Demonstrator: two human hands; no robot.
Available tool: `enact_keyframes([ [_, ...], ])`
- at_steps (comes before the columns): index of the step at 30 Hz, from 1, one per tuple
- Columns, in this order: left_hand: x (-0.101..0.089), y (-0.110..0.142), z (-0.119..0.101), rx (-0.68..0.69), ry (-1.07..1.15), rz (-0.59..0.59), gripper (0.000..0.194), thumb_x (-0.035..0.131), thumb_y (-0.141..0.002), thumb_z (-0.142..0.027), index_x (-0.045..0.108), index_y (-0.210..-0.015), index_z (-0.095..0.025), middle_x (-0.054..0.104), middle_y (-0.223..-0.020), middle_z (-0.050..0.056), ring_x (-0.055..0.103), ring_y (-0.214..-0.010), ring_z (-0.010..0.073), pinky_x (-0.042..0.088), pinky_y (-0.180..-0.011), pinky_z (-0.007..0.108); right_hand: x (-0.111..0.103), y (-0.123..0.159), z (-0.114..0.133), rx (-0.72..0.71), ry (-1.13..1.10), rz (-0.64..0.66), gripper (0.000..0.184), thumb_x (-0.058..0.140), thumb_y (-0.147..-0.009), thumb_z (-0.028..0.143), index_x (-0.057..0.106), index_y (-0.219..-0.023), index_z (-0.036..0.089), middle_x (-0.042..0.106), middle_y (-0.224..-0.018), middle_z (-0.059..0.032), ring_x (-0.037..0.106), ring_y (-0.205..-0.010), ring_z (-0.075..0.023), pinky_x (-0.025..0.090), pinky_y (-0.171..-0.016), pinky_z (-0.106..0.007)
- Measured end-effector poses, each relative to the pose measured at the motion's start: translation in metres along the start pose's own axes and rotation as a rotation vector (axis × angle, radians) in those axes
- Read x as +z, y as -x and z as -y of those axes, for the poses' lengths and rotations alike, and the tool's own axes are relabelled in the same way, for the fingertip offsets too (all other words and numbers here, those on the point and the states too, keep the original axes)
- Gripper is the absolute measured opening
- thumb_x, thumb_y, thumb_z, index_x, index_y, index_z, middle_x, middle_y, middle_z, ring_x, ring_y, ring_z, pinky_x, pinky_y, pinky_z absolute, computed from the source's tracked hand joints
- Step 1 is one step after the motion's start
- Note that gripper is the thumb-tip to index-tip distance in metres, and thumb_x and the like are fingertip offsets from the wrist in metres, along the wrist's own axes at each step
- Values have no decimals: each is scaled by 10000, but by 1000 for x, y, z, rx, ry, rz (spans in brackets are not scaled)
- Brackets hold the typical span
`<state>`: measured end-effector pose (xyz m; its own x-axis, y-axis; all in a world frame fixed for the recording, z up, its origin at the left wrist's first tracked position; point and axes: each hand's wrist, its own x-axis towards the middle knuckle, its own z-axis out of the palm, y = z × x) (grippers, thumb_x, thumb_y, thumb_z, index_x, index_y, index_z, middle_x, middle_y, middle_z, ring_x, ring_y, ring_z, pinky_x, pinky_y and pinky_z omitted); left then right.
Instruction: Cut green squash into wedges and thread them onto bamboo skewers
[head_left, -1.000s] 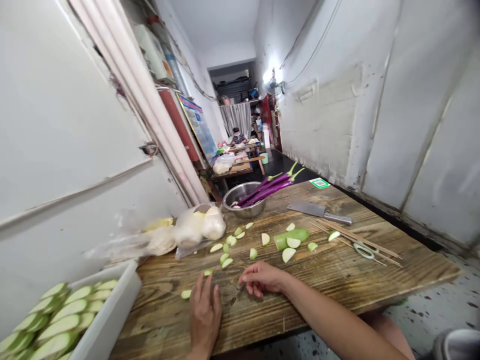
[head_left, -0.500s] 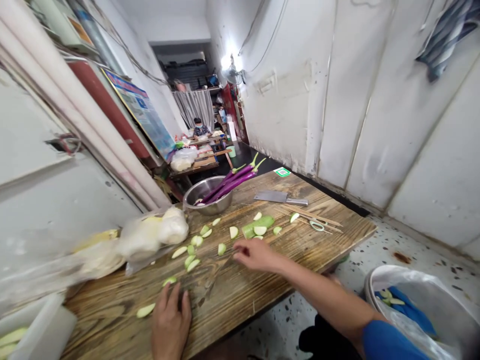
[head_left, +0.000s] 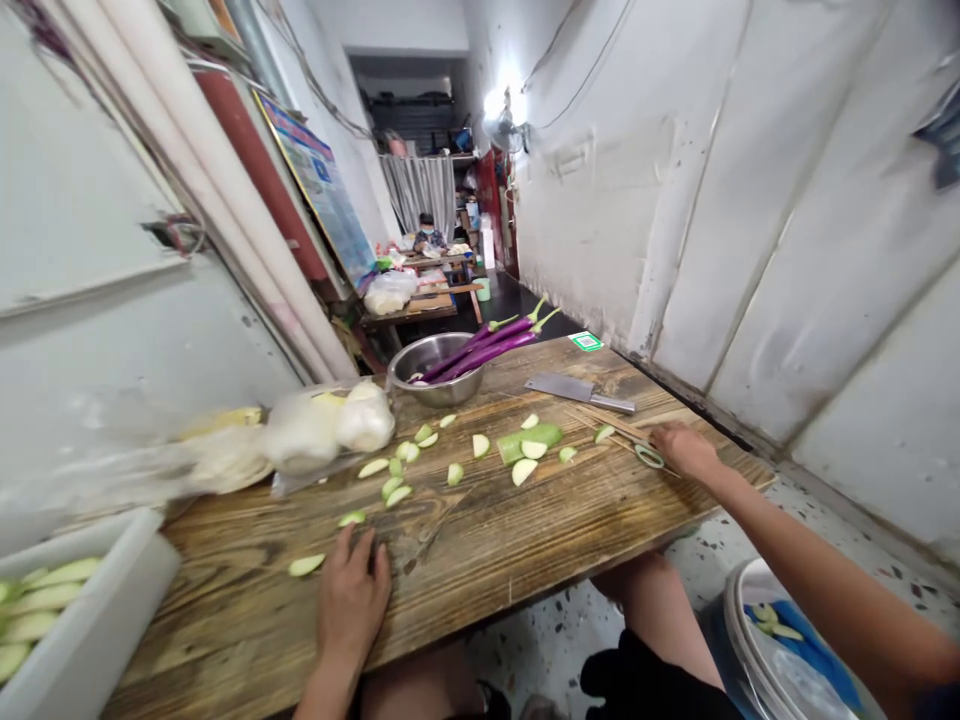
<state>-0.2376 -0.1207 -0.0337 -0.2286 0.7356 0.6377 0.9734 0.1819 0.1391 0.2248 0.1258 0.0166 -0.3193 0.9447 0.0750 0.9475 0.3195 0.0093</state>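
Note:
My left hand point(head_left: 352, 590) lies palm down on the wooden table point(head_left: 480, 565), fingers apart and holding nothing. Just beyond its fingertips are two cut wedges of a pale green vegetable, one of them a slice point(head_left: 306, 566) to the left. My right hand point(head_left: 684, 450) has its fingers curled over the ends of thin wooden skewers point(head_left: 611, 422); the fingertips are partly hidden. Beside it are green-handled scissors point(head_left: 649, 456), partly under the skewers. A cleaver point(head_left: 577, 390) lies farther back. A larger green vegetable chunk point(head_left: 529, 441) and several wedges are spread mid-table.
A steel bowl point(head_left: 409, 365) holds long purple eggplants point(head_left: 487, 350). Bagged white items point(head_left: 365, 418) lie at the left edge. A white box point(head_left: 142, 575) of green slices stands at front left. A lined bucket point(head_left: 739, 625) is on the floor at right. A person point(head_left: 427, 235) sits far back.
My right hand has moved right and away from the vegetable pieces to the skewers and scissors. My left hand stays on the table. The camera view has shifted slightly.

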Motion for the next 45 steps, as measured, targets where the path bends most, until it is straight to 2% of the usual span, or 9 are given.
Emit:
enact_keyframes([
  [9,-1,3,-1,-35,-8,13,285,396,-820,-296,575,-961,-125,501,-1152,149,474,-1085,263,393,-933,440,15,-20,-7,-42,34,-96,232,442,-828,189,595,-681,96,613,-743,-156,563,-708,-217,374,-613,-291],
  [13,2,-3,-18,-24,74,31,290,411,-826,-295,572,-1005,-134,470,-1211,142,462,-1108,256,390,-944,429,8,-19,-11,-60,18,-167,218,406,-843,181,575,-719,119,616,-762,-145,554,-745,-224,374,-636,-295],
  [18,32,-33,-90,93,259,107,291,438,-837,-287,554,-1075,-166,516,-1184,116,474,-1097,226,391,-935,401,-1,1,2,12,-152,-338,187,390,-837,219,552,-785,143,610,-780,-109,559,-711,-199,389,-633,-275],
  [23,65,-72,-175,90,267,143,414,505,-806,-329,469,-1191,-183,464,-1226,145,411,-1127,267,313,-937,451,10,48,49,36,-444,-440,275,324,-859,264,492,-1038,139,616,-826,-86,579,-657,-183,423,-635,-279],
  [27,77,-91,-205,30,189,224,411,599,-740,-324,509,-1125,-216,481,-1157,124,400,-1069,279,308,-870,437,23,74,75,74,-713,-434,349,291,-877,297,426,-1163,150,592,-769,-60,566,-616,-177,433,-627,-291],
  [33,83,-104,-211,38,205,306,203,589,-745,-242,552,-939,-195,533,-1020,93,421,-991,240,295,-837,392,41,75,78,163,-1073,-445,268,349,-871,373,462,-1031,190,548,-685,-19,525,-594,-158,439,-583,-276],
  [38,81,-101,-213,70,342,422,57,502,-782,-181,547,-815,-169,585,-817,90,503,-868,223,312,-810,381,45,74,81,115,-1261,-394,242,422,-849,407,423,-989,210,542,-705,-15,466,-530,-129,398,-499,-245],
  [42,76,-97,-200,-199,632,379,182,480,-793,-231,538,-958,-181,605,-806,79,555,-762,189,373,-709,314,39,79,92,26,-1379,-297,226,456,-847,412,381,-967,236,557,-753,-14,452,-519,-111,396,-504,-242],
  [45,70,-101,-178,-501,1078,445,279,529,-753,-279,523,-1007,-166,623,-802,62,569,-667,147,390,-617,262,30,80,111,-72,-1405,-225,253,455,-854,407,368,-1027,245,576,-800,-26,489,-569,-122,421,-575,-264],
])
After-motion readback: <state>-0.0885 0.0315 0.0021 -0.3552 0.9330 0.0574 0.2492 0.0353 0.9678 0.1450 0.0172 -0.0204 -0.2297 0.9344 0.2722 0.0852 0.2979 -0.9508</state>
